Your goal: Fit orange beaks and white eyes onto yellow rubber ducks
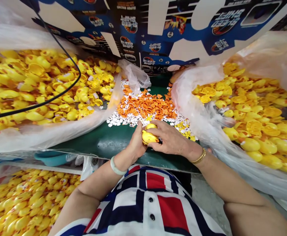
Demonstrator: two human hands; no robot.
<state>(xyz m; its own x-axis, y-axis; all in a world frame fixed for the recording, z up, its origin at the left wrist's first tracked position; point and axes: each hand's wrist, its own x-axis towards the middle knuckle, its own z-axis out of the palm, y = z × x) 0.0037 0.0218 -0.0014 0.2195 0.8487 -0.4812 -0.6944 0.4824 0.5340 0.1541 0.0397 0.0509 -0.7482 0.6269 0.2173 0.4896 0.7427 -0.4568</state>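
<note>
A yellow plastic toy duck (148,137) is between my two hands, just above the near part of the green table (113,140). My left hand (135,141) wraps round its left side with the thumb up. From the right, my right hand (171,138) grips it with bent fingers over the top; they hide part of the toy. Just beyond my hands lie a heap of small orange pieces (145,107), many small white pieces with dark dots (118,120), and small yellow pieces (186,128) at the right.
Plastic bags full of yellow shell parts flank the table, left parts (42,82) and right parts (258,121). A black cable (59,95) crosses the left bag. Printed cardboard (155,42) stands behind. At lower left are many yellow ducks (32,200) and a teal basin (51,158).
</note>
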